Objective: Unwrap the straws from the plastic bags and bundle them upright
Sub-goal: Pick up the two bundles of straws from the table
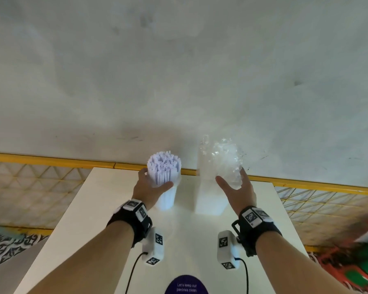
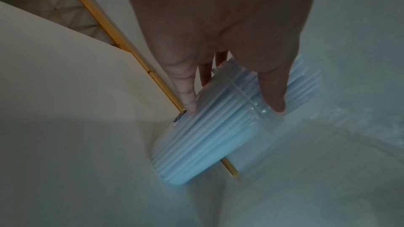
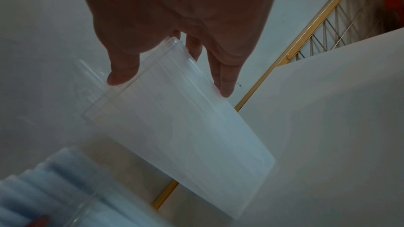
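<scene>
Two packs of white straws stand upright on the white table (image 1: 89,219). My left hand (image 1: 155,179) grips the left bundle (image 1: 164,166) near its top; its straw ends stick out bare above a clear bag that still wraps the lower part (image 1: 166,200). In the left wrist view, thumb and fingers of the left hand (image 2: 234,106) clasp the bundle (image 2: 196,141) at the bag's rim. My right hand (image 1: 231,175) holds the second pack (image 1: 208,198) between thumb and fingers, just under its crumpled clear bag top (image 1: 223,158). The right wrist view shows the right hand (image 3: 170,86) spanning that pack (image 3: 186,135).
A pale wall rises right behind the table's far edge. A yellow rail (image 1: 51,161) with wire mesh panels (image 1: 30,187) runs along both sides. A purple round sticker (image 1: 186,286) lies at the table's near edge. Blurred red and green things (image 1: 359,262) show at the lower right.
</scene>
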A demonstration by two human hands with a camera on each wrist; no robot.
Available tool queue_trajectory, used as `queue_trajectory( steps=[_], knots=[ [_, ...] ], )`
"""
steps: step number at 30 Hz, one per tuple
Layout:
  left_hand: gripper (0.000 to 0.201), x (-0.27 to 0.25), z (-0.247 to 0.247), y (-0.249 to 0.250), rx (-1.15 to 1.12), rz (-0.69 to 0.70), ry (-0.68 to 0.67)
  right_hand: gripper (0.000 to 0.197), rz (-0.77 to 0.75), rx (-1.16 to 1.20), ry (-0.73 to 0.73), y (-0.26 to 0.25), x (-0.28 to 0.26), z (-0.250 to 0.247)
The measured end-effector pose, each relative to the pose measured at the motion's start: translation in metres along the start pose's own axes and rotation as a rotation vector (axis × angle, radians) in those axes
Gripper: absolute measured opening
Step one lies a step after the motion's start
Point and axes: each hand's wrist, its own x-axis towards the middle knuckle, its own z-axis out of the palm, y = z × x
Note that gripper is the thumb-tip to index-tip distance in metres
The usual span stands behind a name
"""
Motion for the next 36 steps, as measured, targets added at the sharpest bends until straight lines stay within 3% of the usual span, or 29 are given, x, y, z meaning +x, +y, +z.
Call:
queue_trajectory(
  steps=[12, 15, 17, 19, 21, 22, 24, 26, 29, 36],
  knots=[
    [0.091, 0.016, 0.018, 0.004, -0.056, 0.077, -0.029, 0.094, 0.004, 0.053, -0.016, -0.01, 0.009, 0.017],
    [0.105, 0.014, 0.019, 0.0, -0.125, 0.084, -0.05, 0.094, 0.005, 0.075, -0.018, -0.011, 0.007, 0.021],
    [0.112, 0.012, 0.019, 0.001, -0.102, 0.105, 0.024, 0.096, 0.001, 0.089, -0.03, -0.01, 0.006, 0.022],
    [0.091, 0.007, 0.017, 0.009, -0.038, 0.232, 0.194, 0.103, 0.006, 0.132, -0.066, -0.005, 0.004, 0.021],
    [0.057, -0.003, 0.016, 0.023, 0.06, 0.515, 0.36, 0.113, 0.033, 0.232, -0.119, 0.002, 0.002, 0.019],
    [0.043, -0.01, 0.018, 0.03, 0.115, 0.638, 0.367, 0.115, 0.06, 0.298, -0.145, 0.004, 0.002, 0.018],
    [0.027, -0.025, 0.032, 0.039, 0.183, 0.727, 0.2, 0.106, 0.116, 0.396, -0.177, 0.009, 0.004, 0.016],
    [0.038, -0.04, 0.05, 0.042, 0.212, 0.593, -0.005, 0.096, 0.132, 0.429, -0.188, 0.014, 0.009, 0.016],
    [0.064, -0.048, 0.073, 0.042, 0.166, 0.367, -0.171, 0.09, 0.13, 0.415, -0.221, 0.019, 0.02, 0.015],
    [0.075, -0.055, 0.08, 0.038, 0.107, 0.282, -0.241, 0.07, 0.083, 0.391, -0.274, 0.025, 0.024, 0.009]
  ],
)
